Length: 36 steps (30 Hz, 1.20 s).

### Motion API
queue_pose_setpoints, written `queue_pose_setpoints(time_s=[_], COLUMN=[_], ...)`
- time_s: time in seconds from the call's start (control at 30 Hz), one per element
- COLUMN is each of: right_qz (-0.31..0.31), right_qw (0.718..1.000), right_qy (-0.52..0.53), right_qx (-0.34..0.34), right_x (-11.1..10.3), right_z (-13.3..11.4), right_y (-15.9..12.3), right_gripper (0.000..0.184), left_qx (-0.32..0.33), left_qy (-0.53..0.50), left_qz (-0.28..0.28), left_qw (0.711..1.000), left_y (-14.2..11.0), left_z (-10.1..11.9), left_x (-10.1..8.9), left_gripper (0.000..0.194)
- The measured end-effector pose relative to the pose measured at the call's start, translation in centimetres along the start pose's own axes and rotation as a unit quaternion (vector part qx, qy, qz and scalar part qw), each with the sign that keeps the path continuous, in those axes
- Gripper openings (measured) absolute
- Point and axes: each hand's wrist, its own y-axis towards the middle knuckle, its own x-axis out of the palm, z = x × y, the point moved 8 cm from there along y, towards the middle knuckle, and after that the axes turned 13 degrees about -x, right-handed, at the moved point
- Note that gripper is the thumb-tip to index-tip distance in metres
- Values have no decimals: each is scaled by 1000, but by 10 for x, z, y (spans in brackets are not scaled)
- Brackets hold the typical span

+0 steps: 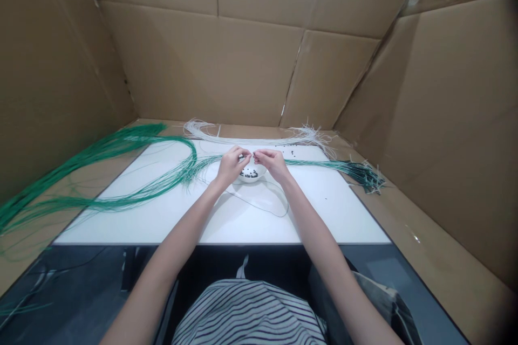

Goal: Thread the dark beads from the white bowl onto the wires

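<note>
The left hand presses its fingertips together, on what is unclear; facing it, the right hand apparently pinches a dark piece above the white bowl, toward the table's far edge; thin wire loops nearward.

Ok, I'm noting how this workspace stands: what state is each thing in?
Left hand: fingertips pinched together
Right hand: fingertips pinched together
Bowl: upright, holding some black pieces
Black pieces: loose, some outside the bowl
Left green strands: loosely gathered
Right green strands: ends fanned out
White strands: gathered, ends splayed
Thin thread: slack, curved
</note>
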Motion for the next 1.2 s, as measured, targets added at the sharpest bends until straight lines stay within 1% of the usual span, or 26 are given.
queue_pose_setpoints(time_s=[0.2, 0.3, 0.43, 0.53, 0.67, 0.87, 1.0, 1.1, 1.2], right_qz=[-29, -32, -12, 7, 30, 61, 97, 109, 95], right_qw=[999, 998, 998, 998, 996, 993, 990, 989, 991], right_qy=[-38, -49, -54, -58, -68, -76, -74, -74, -78], right_qx=[-14, -24, -34, -38, -41, -58, -64, -60, -62], right_x=[1, 2, -1, -6, -11, -19, -26, -28, -24], right_z=[-2, -5, -6, -6, -5, -5, -6, -5, -7], right_y=[-1, -1, 1, 2, 3, 5, 5, 5, 5], right_gripper=[20, 19, 19, 19, 18, 20, 22, 23, 22], left_qx=[7, 8, -4, -13, -8, -14, -22, -38, -44], left_qy=[-4, -7, -12, -10, -4, 15, 19, 8, -2], left_qz=[-6, -9, -11, -9, -7, 5, 29, 27, 8], left_qw=[1000, 1000, 1000, 1000, 1000, 1000, 999, 999, 999], left_y=[0, 0, 1, 2, 2, 3, 4, 5, 4], left_z=[2, 3, 0, -4, -4, -7, -9, -11, -13], left_x=[-1, -1, 0, 1, 1, -3, -6, -5, -2], left_gripper=[15, 15, 11, 19, 9, 6, 4, 10, 25])
